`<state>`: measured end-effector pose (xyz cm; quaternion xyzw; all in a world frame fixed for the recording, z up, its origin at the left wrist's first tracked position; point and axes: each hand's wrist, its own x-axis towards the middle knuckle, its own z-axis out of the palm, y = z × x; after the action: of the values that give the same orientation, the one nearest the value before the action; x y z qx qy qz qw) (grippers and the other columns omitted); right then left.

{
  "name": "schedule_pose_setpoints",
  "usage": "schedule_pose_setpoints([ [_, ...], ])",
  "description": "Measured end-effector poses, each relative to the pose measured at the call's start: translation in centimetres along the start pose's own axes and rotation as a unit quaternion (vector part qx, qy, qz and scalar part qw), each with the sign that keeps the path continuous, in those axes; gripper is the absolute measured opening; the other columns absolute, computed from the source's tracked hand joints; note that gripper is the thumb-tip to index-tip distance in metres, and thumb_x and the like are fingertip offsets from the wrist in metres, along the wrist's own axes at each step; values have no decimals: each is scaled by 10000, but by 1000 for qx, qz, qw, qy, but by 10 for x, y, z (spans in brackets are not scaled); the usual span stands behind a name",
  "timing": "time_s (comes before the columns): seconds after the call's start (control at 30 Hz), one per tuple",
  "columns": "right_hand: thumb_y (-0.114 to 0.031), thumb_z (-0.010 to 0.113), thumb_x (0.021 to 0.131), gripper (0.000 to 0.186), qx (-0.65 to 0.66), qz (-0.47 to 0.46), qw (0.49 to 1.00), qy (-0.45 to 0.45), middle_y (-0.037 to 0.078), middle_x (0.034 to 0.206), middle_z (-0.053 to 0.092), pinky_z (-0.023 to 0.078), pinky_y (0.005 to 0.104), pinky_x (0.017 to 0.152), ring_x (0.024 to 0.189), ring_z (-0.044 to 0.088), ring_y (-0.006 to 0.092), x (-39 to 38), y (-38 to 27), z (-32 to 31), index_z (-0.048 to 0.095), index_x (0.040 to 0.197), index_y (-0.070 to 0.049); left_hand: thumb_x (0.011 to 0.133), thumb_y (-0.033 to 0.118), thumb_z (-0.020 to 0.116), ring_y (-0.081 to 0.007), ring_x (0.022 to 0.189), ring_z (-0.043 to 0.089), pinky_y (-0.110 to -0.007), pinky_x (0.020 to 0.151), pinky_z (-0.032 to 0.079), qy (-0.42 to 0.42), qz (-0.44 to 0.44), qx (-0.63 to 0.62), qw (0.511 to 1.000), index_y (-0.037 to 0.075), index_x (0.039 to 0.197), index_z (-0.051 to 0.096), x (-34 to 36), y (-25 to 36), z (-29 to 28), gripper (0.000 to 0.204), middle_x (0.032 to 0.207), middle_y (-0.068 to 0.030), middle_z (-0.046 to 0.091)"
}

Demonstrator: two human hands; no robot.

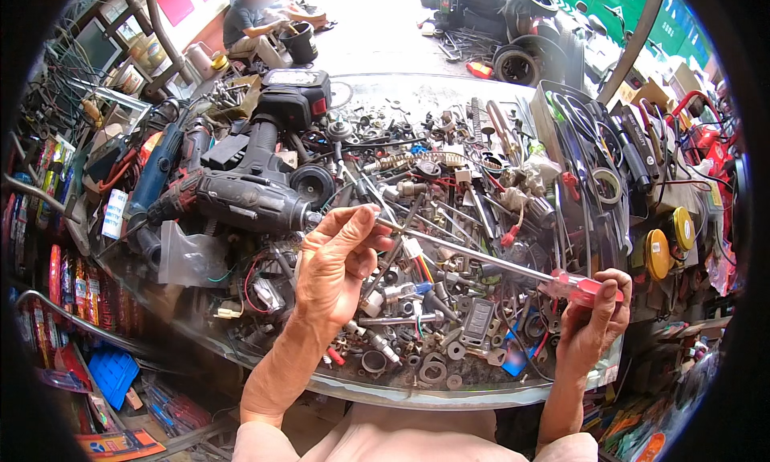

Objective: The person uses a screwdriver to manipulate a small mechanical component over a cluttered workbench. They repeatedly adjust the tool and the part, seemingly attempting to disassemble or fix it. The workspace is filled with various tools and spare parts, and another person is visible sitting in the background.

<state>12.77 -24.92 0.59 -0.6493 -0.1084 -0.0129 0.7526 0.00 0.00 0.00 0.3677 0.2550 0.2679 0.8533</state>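
My right hand (592, 322) is closed round the red and clear handle of a long screwdriver (473, 255). Its thin metal shaft slants up to the left above a table of loose parts. At the far end my left hand (337, 261) pinches the shaft's tip between thumb and fingers. Whether a small part also sits in that pinch is hidden by the fingers. Just left of my left fingertips is the chuck of a black cordless drill (253, 193), lying on its side. Below the shaft lie spark plugs (383, 346), washers (433, 370) and a grey metal plate (479, 322).
A glass-edged table (481, 396) spans my front. A clear bin (553, 117) of cables and tape stands right; yellow round lids (658, 253) are beyond it. A clear plastic bag (192, 257) lies left. Far back, a person (257, 25) sits by a black bucket (300, 43).
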Motion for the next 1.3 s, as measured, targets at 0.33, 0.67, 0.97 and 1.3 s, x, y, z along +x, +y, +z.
schedule_pose_setpoints([
  [0.33,-187,641,817,369,28,16,998,-55,79,786,570,336,181,379,427,455,61,6,-10,9,473,1075,16,861,163,646,-82,601,600,-164,421,376,20,0,8,1000,14,973,634,2,2,-1,186,774,-70,658],
  [0.67,-303,660,840,397,-78,92,992,-37,73,844,578,320,153,383,470,473,31,6,-7,-13,508,1047,0,855,151,655,-91,616,614,-185,456,401,12,-7,-2,1000,19,949,641,0,-1,-2,163,776,-69,666],
  [0.97,-261,616,871,324,-69,-43,996,-41,19,661,546,288,156,347,383,374,15,1,-7,4,514,1043,-6,860,149,647,-86,604,609,-186,456,421,6,20,-6,1000,19,950,649,0,5,-1,158,764,-70,667],
  [1.3,-191,669,742,456,-2,70,991,-113,69,867,545,425,186,495,611,521,74,-1,-17,18,464,1109,-15,858,154,643,-108,650,598,-144,445,403,36,86,27,995,23,969,629,-14,17,-16,172,800,-117,646],
])
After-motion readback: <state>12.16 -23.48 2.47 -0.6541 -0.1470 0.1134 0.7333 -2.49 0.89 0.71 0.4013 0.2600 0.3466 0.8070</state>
